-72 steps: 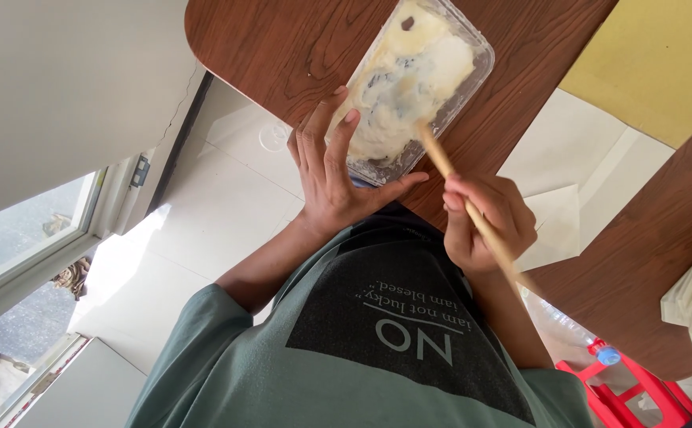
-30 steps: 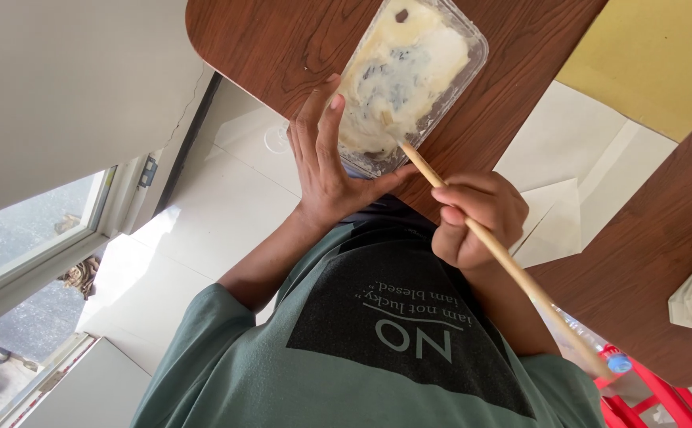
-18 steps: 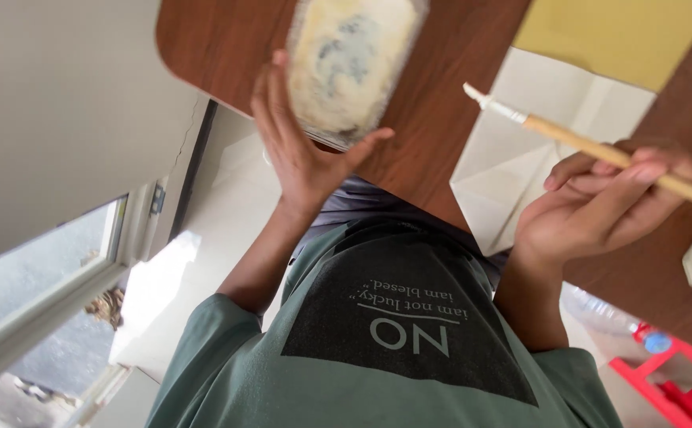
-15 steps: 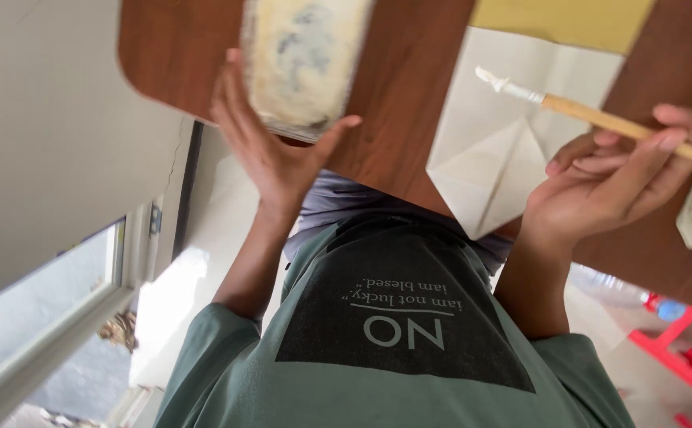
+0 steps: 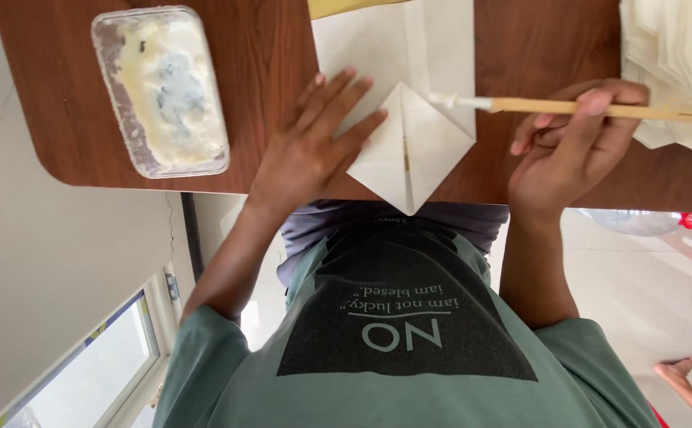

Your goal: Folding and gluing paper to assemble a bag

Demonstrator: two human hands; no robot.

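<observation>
Left hand [image 5: 312, 150] lies flat, fingers spread apart, pressing the left flap of a folded white paper [image 5: 409, 147] at the near edge of the brown counter [image 5: 267, 63]. Right hand [image 5: 572, 143] has its fingers clamped on a wooden stick brush [image 5: 568, 105]; the white tip touches the paper's far right corner. A clear plastic tub of whitish paste [image 5: 162, 89] sits to the left, apart from the hand. Stack of white sheets [image 5: 675, 55] at far right.
</observation>
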